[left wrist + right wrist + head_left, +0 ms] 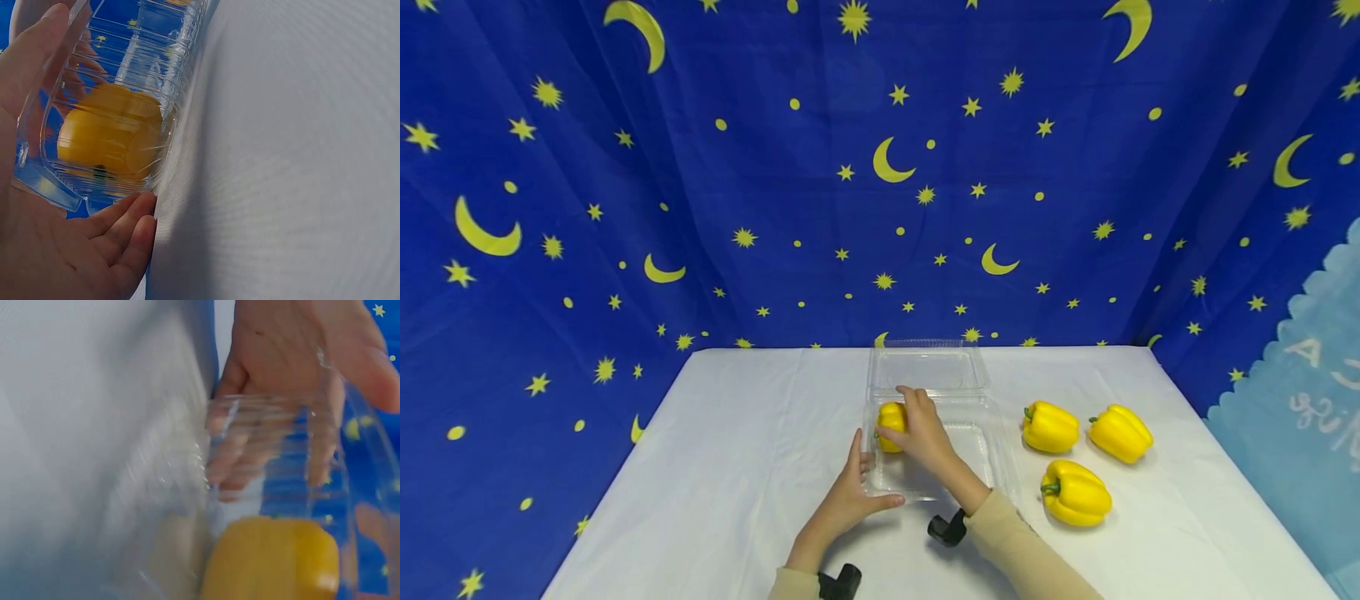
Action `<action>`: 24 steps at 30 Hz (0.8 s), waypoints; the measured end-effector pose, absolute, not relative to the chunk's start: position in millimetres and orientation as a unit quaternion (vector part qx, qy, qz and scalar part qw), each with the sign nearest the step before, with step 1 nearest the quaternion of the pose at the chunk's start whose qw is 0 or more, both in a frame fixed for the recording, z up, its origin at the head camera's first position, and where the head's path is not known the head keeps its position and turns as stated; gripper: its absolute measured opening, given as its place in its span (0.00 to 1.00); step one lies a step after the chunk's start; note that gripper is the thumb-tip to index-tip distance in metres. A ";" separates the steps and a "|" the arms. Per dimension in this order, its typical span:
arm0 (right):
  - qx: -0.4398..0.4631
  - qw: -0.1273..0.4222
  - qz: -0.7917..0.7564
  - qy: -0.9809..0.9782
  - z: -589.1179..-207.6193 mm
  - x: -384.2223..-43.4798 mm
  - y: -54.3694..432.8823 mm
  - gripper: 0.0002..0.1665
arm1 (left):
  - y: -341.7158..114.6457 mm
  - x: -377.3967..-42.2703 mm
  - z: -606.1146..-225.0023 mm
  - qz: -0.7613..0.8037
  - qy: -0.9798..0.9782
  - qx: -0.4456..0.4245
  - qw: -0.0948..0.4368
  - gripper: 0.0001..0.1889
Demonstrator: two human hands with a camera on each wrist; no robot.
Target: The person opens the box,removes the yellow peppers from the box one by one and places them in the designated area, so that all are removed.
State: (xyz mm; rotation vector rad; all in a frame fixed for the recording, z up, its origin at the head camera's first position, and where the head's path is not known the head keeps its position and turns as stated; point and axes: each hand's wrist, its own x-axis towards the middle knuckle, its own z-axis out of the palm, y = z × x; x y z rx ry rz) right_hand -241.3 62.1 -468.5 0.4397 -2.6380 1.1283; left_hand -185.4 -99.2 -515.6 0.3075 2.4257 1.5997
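Observation:
A clear plastic clamshell container stands on the table with its lid folded back behind it. Inside its left part lies a yellow bell pepper. My right hand reaches in from the right and holds this pepper between thumb and fingers. At the near left corner, my left hand rests against the container, thumb stretched along the front and fingers by the left side. Through the ribbed wall in the left wrist view, the pepper shows with its green stem low down.
Three more yellow bell peppers lie right of the container: one behind, one farther right and one nearer. A white cloth covers the table. A blue curtain with moons and stars hangs behind.

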 end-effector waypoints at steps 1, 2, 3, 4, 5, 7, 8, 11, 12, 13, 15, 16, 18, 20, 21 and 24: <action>0.144 0.119 0.389 -0.902 -469.7 -241.1 61.1 0.42 | -98.9 -185.4 -515.7 0.544 0.825 0.105 0.109 0.66; 0.137 0.117 0.394 -0.901 -470.6 -240.6 60.2 0.41 | -98.7 -185.6 -516.0 0.545 0.825 0.105 0.109 0.66; 0.132 0.117 0.400 -0.899 -472.2 -240.6 59.5 0.41 | -98.5 -185.7 -516.2 0.546 0.824 0.105 0.110 0.66; 0.128 0.119 0.403 -0.898 -473.7 -240.6 58.8 0.41 | -98.4 -185.8 -516.5 0.546 0.824 0.106 0.110 0.66; 0.125 0.122 0.408 -0.896 -475.2 -240.6 58.2 0.41 | -98.2 -185.9 -516.6 0.547 0.823 0.106 0.110 0.66; 0.118 0.127 0.415 -0.893 -477.9 -240.4 56.8 0.40 | -97.9 -186.1 -516.8 0.548 0.823 0.106 0.111 0.66; 0.116 0.131 0.417 -0.892 -479.2 -240.2 56.3 0.39 | -97.8 -186.2 -516.8 0.548 0.822 0.106 0.112 0.66; 0.111 0.147 0.424 -0.887 -482.1 -239.2 55.0 0.37 | -97.4 -186.4 -516.8 0.546 0.823 0.108 0.113 0.66; 0.109 0.151 0.427 -0.885 -482.7 -238.8 54.7 0.36 | -97.3 -186.6 -517.0 0.546 0.823 0.108 0.114 0.66; 0.106 0.154 0.429 -0.884 -483.2 -238.4 54.5 0.36 | -97.3 -187.0 -517.1 0.546 0.823 0.108 0.114 0.66; 0.104 0.162 0.428 -0.883 -484.2 -238.2 54.3 0.35 | -97.2 -187.3 -517.2 0.545 0.824 0.108 0.112 0.66; 0.102 0.163 0.429 -0.883 -484.5 -238.1 54.0 0.35 | -97.2 -187.4 -517.2 0.545 0.824 0.107 0.112 0.66; 0.099 0.163 0.425 -0.885 -485.3 -238.4 53.6 0.35 | -97.4 -187.5 -517.1 0.546 0.823 0.105 0.112 0.66; 0.098 0.162 0.417 -0.889 -486.0 -238.9 53.1 0.36 | -97.6 -187.2 -516.6 0.546 0.824 0.103 0.111 0.66; 0.096 0.158 0.417 -0.890 -486.3 -239.1 52.8 0.36 | -97.7 -187.0 -516.4 0.547 0.823 0.103 0.112 0.66; 0.098 0.153 0.409 -0.894 -487.4 -239.5 52.5 0.39 | -98.3 -186.7 -516.5 0.546 0.824 0.103 0.113 0.66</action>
